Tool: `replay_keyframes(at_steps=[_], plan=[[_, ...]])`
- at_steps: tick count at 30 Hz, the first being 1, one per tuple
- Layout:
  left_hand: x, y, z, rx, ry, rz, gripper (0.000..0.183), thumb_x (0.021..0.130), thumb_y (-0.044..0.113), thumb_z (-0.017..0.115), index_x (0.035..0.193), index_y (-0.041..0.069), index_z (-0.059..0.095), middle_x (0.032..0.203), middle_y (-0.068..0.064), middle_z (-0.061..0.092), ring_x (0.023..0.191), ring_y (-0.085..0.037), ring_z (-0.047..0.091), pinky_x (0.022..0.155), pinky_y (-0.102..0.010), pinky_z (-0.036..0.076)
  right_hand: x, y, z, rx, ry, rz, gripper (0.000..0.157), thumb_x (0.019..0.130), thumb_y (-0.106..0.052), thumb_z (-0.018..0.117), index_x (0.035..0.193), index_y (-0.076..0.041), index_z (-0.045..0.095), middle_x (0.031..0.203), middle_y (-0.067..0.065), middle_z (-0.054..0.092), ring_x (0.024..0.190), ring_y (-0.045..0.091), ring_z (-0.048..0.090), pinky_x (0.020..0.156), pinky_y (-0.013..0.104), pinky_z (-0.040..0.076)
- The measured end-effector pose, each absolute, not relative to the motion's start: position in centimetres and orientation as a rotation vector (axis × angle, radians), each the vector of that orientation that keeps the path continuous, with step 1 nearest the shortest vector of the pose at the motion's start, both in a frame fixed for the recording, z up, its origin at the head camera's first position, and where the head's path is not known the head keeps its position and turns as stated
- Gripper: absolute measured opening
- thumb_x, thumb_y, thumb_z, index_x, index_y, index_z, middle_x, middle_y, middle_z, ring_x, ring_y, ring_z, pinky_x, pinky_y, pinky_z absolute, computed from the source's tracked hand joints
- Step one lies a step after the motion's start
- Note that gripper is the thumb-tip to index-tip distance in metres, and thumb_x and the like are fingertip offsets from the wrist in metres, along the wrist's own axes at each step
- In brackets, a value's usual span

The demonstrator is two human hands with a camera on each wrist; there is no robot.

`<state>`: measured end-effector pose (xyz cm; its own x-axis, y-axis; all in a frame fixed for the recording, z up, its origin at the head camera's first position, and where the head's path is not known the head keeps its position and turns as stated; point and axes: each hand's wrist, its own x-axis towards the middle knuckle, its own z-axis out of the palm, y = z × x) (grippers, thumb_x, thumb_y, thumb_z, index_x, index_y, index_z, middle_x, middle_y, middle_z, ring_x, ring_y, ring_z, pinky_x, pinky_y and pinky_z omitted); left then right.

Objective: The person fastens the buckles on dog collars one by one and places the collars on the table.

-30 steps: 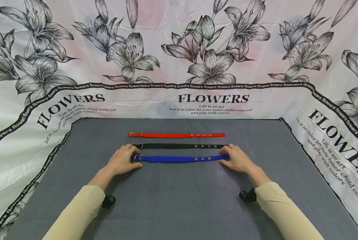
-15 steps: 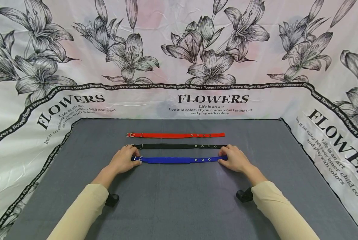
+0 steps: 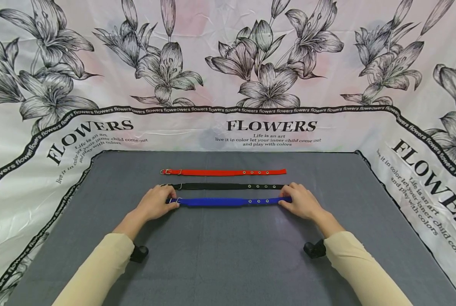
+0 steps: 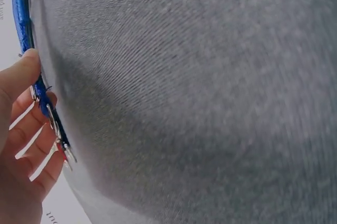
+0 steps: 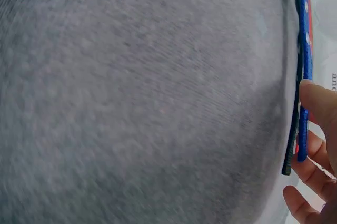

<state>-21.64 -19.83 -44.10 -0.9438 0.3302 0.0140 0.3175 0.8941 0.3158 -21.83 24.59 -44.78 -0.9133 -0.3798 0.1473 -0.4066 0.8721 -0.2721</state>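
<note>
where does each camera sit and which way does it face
Head: worn there, facing forward and down at red collar, black collar and blue collar; left hand, right hand and sleeves show.
Left wrist: on that wrist, facing mostly gray cloth; left hand holds the blue collar's buckle end.
Right wrist: likewise; right hand holds the holed end.
Both wrist views share the blue collar.

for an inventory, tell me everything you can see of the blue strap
The blue strap is long and flat, perhaps leather or fabric, with a wider middle, silver metal hardware near its left end and three visible metal-rimmed holes toward the right. Unbuckled and stretched almost straight, it is pinched by the left hand at the hardware end and the right hand at the other. It is on the near side of the black strap.
</note>
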Motion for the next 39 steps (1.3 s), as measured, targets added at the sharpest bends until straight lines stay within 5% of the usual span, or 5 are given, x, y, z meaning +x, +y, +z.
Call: replay_keyframes(at_steps=[12, 19, 27, 32, 39], plan=[[-21.1, -19.7, -43.2, 0.505, 3.019, 0.548, 0.016, 0.087, 0.028, 0.063, 0.093, 0.013, 0.063, 0.084, 0.000, 0.060, 0.078, -0.017, 0.052, 0.072, -0.040, 0.044, -21.6, 24.9, -43.8, 0.621, -2.963, 0.570, 0.010, 0.086, -0.019, 0.064, 0.092, -0.011, 0.062, 0.091, 0.003, 0.065, 0.086, 0.021, 0.059, 0.078, 0.043, 0.047], [-20.9, -19.9, -43.0, 0.492, 3.042, 0.572, 0.008, 0.090, 0.018, 0.059, 0.092, 0.012, 0.063, 0.080, 0.000, 0.056, 0.069, -0.015, 0.047, 0.062, -0.032, 0.041, -21.5, 24.9, -43.5, 0.561, -2.898, 0.598, 0.008, 0.091, -0.017, 0.059, 0.090, -0.011, 0.064, 0.081, 0.001, 0.062, 0.063, 0.012, 0.048, 0.058, 0.029, 0.040], [-20.5, -20.2, -42.8, 0.434, 3.090, 0.662, 0.013, 0.091, 0.019, 0.058, 0.097, 0.010, 0.065, 0.087, -0.003, 0.059, 0.066, -0.016, 0.048, 0.059, -0.031, 0.040, -21.2, 25.0, -43.3, 0.527, -2.842, 0.795, 0.007, 0.089, -0.012, 0.060, 0.091, -0.010, 0.067, 0.073, 0.000, 0.059, 0.057, 0.010, 0.044, 0.052, 0.024, 0.036], [-20.3, -20.2, -42.7, 0.373, 3.127, 0.813, 0.016, 0.090, 0.019, 0.059, 0.101, 0.009, 0.066, 0.082, -0.003, 0.059, 0.065, -0.016, 0.047, 0.056, -0.029, 0.038, -21.0, 24.8, -42.5, 0.370, -2.858, 1.081, 0.012, 0.091, -0.015, 0.058, 0.100, -0.012, 0.066, 0.080, 0.006, 0.065, 0.067, 0.018, 0.054, 0.054, 0.023, 0.039], [-20.1, -19.6, -41.9, 0.328, 3.110, 1.153, 0.016, 0.089, 0.018, 0.062, 0.102, 0.011, 0.067, 0.075, -0.003, 0.059, 0.064, -0.017, 0.046, 0.054, -0.028, 0.037, -20.8, 24.4, -41.3, 0.235, -2.783, 1.520, 0.028, 0.094, -0.025, 0.054, 0.114, -0.005, 0.059, 0.098, 0.020, 0.064, 0.090, 0.030, 0.061, 0.074, 0.030, 0.052]])
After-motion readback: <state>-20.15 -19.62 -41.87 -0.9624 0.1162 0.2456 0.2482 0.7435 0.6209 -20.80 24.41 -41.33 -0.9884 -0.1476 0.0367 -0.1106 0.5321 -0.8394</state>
